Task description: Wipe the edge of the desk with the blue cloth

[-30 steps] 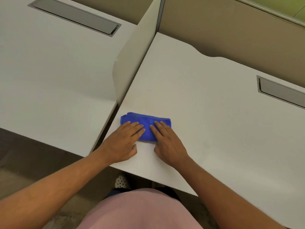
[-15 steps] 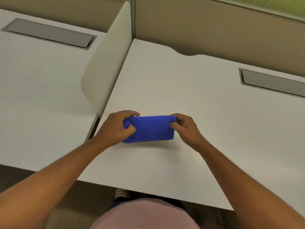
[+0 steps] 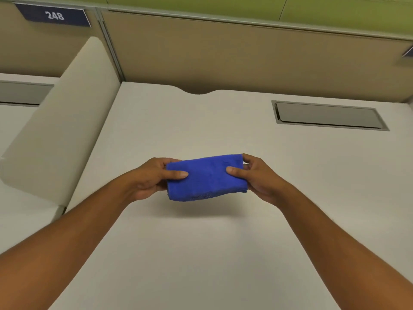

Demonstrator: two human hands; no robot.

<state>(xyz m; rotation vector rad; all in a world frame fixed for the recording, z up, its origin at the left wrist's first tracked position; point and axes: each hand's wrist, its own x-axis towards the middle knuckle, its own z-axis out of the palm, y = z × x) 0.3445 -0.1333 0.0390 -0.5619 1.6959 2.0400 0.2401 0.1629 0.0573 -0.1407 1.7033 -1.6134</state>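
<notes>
A folded blue cloth (image 3: 206, 176) hangs in the air above the middle of the white desk (image 3: 201, 253), casting a shadow below it. My left hand (image 3: 154, 177) pinches its left end, thumb on top. My right hand (image 3: 257, 175) pinches its right end the same way. The cloth is a thick rectangle, held level between both hands. The desk's near edge is out of view below the frame.
A curved white divider panel (image 3: 58, 135) rises along the desk's left side. A grey cable tray lid (image 3: 328, 116) is set into the desk at the back right. Tan partition walls (image 3: 245, 57) stand behind, with a "248" sign (image 3: 54, 16) at top left.
The cloth was pressed flat on the desk under both hands; both hands then gripped its ends and lifted it off the surface. The view has tilted up and moved over the desk.
</notes>
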